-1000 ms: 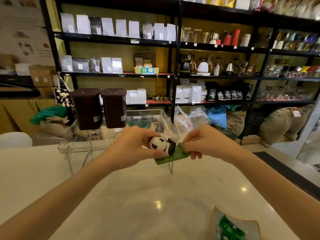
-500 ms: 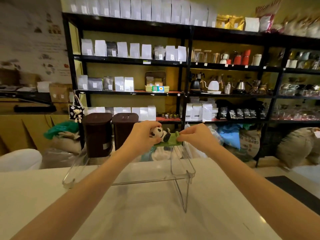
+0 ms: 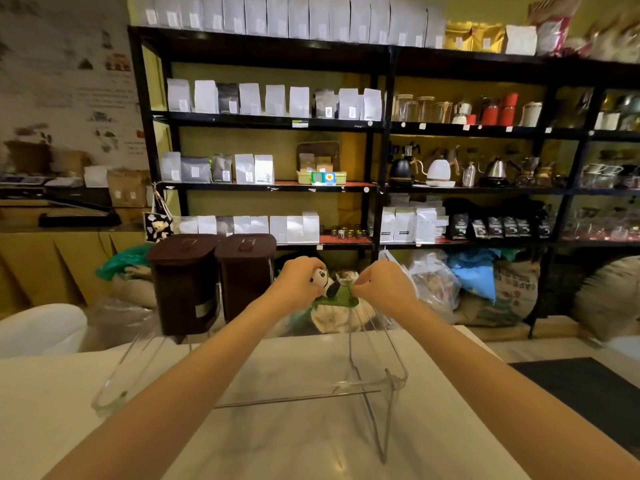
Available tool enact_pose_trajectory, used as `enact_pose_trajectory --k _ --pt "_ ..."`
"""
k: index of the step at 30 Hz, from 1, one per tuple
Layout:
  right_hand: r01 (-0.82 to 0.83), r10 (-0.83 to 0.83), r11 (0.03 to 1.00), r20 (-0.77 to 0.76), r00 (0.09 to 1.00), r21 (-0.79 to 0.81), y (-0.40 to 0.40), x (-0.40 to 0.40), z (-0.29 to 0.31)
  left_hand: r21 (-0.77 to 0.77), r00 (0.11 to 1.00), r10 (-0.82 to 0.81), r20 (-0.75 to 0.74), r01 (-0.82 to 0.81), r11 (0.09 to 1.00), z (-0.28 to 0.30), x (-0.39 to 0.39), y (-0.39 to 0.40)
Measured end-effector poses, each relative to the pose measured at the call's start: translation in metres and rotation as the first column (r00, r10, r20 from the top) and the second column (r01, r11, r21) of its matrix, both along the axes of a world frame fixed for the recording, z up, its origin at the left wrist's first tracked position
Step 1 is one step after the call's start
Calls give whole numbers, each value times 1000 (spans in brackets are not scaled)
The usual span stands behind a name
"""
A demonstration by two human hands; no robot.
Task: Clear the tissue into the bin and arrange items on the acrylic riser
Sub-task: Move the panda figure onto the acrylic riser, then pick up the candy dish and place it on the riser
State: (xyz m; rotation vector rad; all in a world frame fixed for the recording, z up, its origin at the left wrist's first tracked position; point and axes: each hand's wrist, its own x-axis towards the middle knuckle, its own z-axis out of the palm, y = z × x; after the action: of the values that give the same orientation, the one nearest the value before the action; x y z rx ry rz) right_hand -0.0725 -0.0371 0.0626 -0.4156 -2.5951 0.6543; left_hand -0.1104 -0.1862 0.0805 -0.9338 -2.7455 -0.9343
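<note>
Two brown lidded bins stand on the clear acrylic riser, left of one panda figurine on its green base, gripped at the far right end by the left hand and right hand.

A clear acrylic riser stands on the white tabletop, its flat top see-through with rounded corners and thin bent legs beneath. Two dark brown lidded bins stand upright side by side on the riser's far left part, touching or nearly touching each other. A small panda figure, white with black ears and limbs, lies on a flat green base at the riser's far right part, to the right of the bins. The left hand grips the panda's head end, and the right hand pinches the base's right end.
</note>
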Motion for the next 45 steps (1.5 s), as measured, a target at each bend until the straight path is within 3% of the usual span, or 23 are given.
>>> enact_pose_trajectory --k 10,15,24,28,35,41,45 --pt "-63 63 998 15 998 2 1 1 -8 40 996 76 56 -78 996 -8 0 6" --pt "-83 82 996 17 996 26 0 5 -9 25 995 99 14 -99 995 -12 4 9" --pt "-183 168 970 101 981 159 -2 66 10 -278 984 23 -179 -73 958 -13 16 3" --pt "-195 175 961 116 978 198 -2 114 17 -367 986 -1 -168 -62 928 -7 33 0" --pt "-153 135 967 102 986 203 1 208 -2 -255 963 -141 -230 81 964 1 92 -1" --pt "-89 84 986 41 996 140 0 279 -34 -152 926 -291 -242 260 954 -25 167 -5" --pt "-30 26 998 73 997 50 3 344 -62 -229 871 -440 -217 393 891 -61 227 -5"
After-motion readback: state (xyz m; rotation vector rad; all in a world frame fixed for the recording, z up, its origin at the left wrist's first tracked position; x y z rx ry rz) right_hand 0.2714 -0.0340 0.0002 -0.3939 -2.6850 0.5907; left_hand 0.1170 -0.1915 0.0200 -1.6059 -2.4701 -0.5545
